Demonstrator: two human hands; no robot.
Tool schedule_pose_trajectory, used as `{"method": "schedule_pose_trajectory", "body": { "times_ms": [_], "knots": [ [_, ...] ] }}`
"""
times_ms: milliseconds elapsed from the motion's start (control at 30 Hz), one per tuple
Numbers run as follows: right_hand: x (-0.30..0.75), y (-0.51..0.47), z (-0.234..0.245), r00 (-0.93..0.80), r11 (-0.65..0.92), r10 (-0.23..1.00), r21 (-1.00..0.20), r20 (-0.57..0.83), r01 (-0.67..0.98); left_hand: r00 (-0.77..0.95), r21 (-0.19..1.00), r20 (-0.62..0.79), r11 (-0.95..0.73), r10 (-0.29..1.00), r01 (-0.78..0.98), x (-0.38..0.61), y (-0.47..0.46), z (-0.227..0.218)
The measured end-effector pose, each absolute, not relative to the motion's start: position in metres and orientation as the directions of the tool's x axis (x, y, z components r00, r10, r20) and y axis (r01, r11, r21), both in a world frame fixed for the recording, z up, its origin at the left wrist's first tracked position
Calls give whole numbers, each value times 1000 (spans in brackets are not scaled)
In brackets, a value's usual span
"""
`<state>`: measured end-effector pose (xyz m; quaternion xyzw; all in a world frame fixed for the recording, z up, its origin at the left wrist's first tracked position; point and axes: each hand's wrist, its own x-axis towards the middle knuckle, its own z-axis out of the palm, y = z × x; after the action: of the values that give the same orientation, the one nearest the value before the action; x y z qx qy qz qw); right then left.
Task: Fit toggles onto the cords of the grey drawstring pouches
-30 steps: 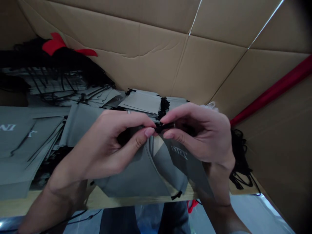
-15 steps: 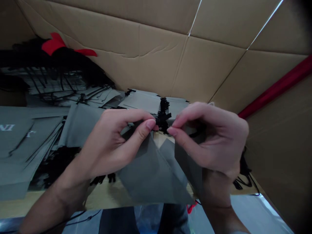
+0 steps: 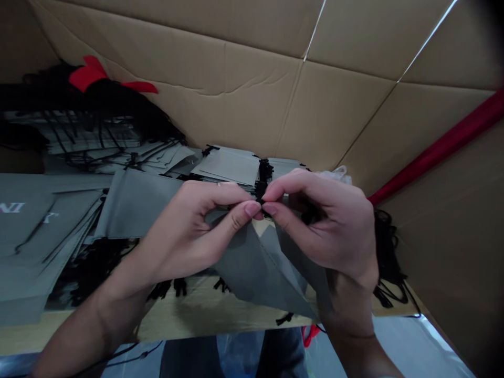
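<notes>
A grey fabric drawstring pouch (image 3: 263, 278) hangs below my two hands, its top edges spread apart in a V. My left hand (image 3: 197, 226) pinches thumb and forefinger together at the pouch's upper corner. Just to the right, my right hand (image 3: 326, 226) is also in a pinch, its fingertips almost touching the left ones. A short bit of black cord (image 3: 260, 200) shows between the fingertips; most of it is hidden by the fingers. A loose knotted cord end (image 3: 285, 318) pokes out below the pouch, near the table edge.
Grey pouches with white lettering (image 3: 31, 210) lie at the left. Stacked pouches (image 3: 232, 164) stand at the back against the cardboard wall (image 3: 236, 68). Black cords (image 3: 388, 257) lie at the right; a black pile with a red strip (image 3: 92, 76) is at far left. The wooden table's front edge (image 3: 189, 320) runs below.
My right hand has moved left until its fingertips meet the left hand's. My left hand has shifted slightly right, and the pouch has swung right with it.
</notes>
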<state>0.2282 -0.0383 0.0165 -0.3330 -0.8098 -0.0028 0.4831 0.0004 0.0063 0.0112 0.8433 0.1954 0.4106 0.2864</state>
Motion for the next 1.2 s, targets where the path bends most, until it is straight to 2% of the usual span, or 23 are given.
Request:
{"method": "schedule_pose_trajectory", "body": {
  "times_ms": [200, 367, 600, 700, 833, 1067, 1133, 1200],
  "knots": [
    [224, -42, 15, -207, 734, 595, -421, 776, 532, 334, 620, 724, -781, 604, 70, 3, 5, -1],
    [224, -45, 15, -230, 735, 585, -389, 778, 555, 415, 385, 803, -904, 427, 185, -4, 8, -3],
    [227, -43, 15, -275, 735, 633, -449, 723, 508, 442, 215, 843, -945, 307, 247, -4, 10, -13],
    [227, -41, 14, -255, 728, 650, -491, 715, 478, 453, 278, 830, -946, 325, 169, -2, 10, -13],
    [223, -41, 15, -176, 682, 715, -619, 677, 388, 402, 381, 833, -921, 380, 81, 3, 11, -10],
    [211, -42, 18, -64, 639, 765, -742, 641, 201, 238, 336, 920, -939, 311, -74, 15, 14, -13],
    [207, -42, 17, -11, 630, 767, -750, 641, 200, 200, 390, 908, -918, 370, -74, 16, 13, -12],
    [203, -41, 15, 77, 640, 735, -728, 673, 246, 229, 528, 834, -847, 502, -65, 17, 10, -10]
  ]
}}
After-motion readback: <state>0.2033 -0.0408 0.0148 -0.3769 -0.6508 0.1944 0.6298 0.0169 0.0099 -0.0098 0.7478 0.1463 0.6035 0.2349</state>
